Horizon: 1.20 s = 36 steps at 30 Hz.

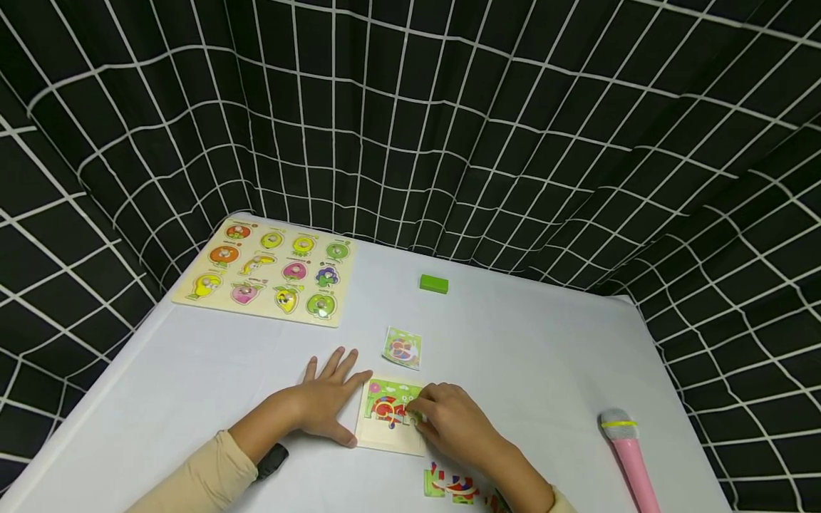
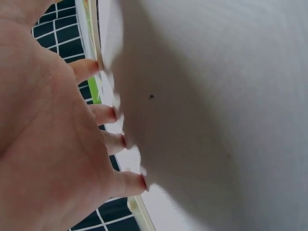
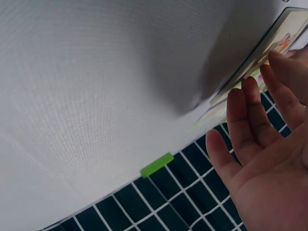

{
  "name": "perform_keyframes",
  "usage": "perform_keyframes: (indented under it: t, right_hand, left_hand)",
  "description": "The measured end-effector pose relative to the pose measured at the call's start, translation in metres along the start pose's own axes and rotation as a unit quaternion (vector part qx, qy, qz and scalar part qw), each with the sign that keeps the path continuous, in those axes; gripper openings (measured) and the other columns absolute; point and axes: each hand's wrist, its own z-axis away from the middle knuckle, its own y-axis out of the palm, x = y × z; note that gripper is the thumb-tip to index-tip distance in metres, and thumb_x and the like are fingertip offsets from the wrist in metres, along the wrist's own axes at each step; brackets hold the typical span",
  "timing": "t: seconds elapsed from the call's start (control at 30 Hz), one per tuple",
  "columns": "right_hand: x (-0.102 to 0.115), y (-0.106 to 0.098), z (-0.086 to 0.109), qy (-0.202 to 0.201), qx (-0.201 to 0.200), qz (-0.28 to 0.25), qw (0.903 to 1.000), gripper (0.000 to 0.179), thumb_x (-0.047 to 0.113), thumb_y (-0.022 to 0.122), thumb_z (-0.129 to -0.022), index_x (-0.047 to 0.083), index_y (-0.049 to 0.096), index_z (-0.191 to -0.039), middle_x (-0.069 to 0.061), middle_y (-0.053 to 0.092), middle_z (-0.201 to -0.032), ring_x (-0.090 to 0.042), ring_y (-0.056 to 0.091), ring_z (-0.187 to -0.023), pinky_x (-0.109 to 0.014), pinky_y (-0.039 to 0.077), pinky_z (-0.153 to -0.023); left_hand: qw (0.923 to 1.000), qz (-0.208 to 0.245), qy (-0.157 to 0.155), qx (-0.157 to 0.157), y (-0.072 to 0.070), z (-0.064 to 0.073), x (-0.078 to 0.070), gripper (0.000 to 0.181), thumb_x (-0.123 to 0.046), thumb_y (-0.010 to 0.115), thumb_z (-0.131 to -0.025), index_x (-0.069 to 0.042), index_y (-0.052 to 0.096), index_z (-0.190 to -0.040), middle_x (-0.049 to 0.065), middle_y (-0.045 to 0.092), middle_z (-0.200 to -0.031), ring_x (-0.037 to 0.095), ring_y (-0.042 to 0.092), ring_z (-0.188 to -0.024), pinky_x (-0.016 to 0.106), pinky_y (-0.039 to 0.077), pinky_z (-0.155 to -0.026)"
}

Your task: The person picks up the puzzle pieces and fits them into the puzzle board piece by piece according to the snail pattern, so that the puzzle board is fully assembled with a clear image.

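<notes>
A small wooden jigsaw board [image 1: 383, 440] lies on the white table, its upper part filled with red, green and white picture pieces. My left hand [image 1: 323, 405] rests flat beside it with fingers spread, thumb and index fingertip at the board's left edge. Over the right side of the board, my right hand [image 1: 457, 422] pinches a jigsaw piece [image 1: 413, 419] between thumb and fingers; the fingers hide most of it. Loose jigsaw pieces [image 1: 462, 489] lie below the board, partly covered by the right forearm. In the right wrist view, thumb and index fingertips meet close over the board [image 3: 293, 24].
Just beyond the board is a small picture card [image 1: 403, 348]. A fruit knob puzzle [image 1: 263, 274] lies at the back left, a green block [image 1: 434, 283] at the back. A pink toy microphone [image 1: 631, 463] is at the right. Something black [image 1: 272, 461] sits by the left wrist.
</notes>
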Motion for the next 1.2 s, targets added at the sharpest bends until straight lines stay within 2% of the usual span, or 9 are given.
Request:
perform_keyframes:
  t: [0.3,0.73,0.93,1.13,1.2]
  right_hand:
    - [0.000,0.001,-0.002,-0.004,-0.010,0.024,0.9997,0.021,0.022,0.077,-0.083,0.021,0.074,-0.104,0.007,0.064,-0.096,-0.011,0.058,-0.091,-0.036,0.047,-0.094]
    - [0.003,-0.006,0.001,0.013,0.024,0.000,0.9996,0.025,0.024,0.075,-0.085,0.020,0.073,-0.110,0.007,0.065,-0.099,-0.013,0.057,-0.097,-0.037,0.045,-0.096]
    - [0.006,-0.018,0.017,0.025,0.063,-0.029,0.9973,0.027,0.030,0.076,-0.083,0.022,0.072,-0.109,0.008,0.067,-0.105,-0.015,0.058,-0.104,-0.041,0.045,-0.097]
    - [0.011,-0.023,0.041,0.014,0.094,-0.048,0.9944,0.029,0.031,0.075,-0.083,0.024,0.070,-0.111,0.012,0.064,-0.104,-0.014,0.057,-0.105,-0.040,0.044,-0.097]
    - [0.011,-0.022,0.046,0.006,0.091,-0.045,0.9948,0.030,0.031,0.076,-0.082,0.023,0.070,-0.111,0.012,0.064,-0.104,-0.013,0.057,-0.104,-0.039,0.044,-0.097]
  left_hand:
    - [1.0000,0.002,0.000,0.001,-0.002,-0.002,-0.001,0.107,-0.056,0.081,-0.068,-0.016,0.029,-0.153,0.020,0.006,-0.162,0.041,-0.003,-0.148,0.072,0.005,-0.109]
    - [1.0000,-0.002,-0.006,-0.001,-0.001,-0.001,-0.002,0.108,-0.058,0.080,-0.067,-0.018,0.029,-0.153,0.019,0.006,-0.162,0.041,-0.002,-0.148,0.072,0.006,-0.109]
    - [1.0000,-0.001,-0.007,0.001,-0.001,0.000,-0.002,0.107,-0.057,0.081,-0.068,-0.018,0.029,-0.153,0.019,0.006,-0.162,0.040,-0.002,-0.148,0.072,0.006,-0.109]
    - [1.0000,-0.001,-0.004,0.006,0.001,0.000,-0.002,0.107,-0.057,0.081,-0.068,-0.017,0.029,-0.153,0.019,0.005,-0.162,0.041,-0.003,-0.148,0.072,0.006,-0.109]
    - [1.0000,-0.003,-0.003,0.003,0.000,-0.001,-0.001,0.106,-0.056,0.080,-0.069,-0.017,0.028,-0.153,0.019,0.005,-0.162,0.041,-0.003,-0.148,0.072,0.006,-0.109]
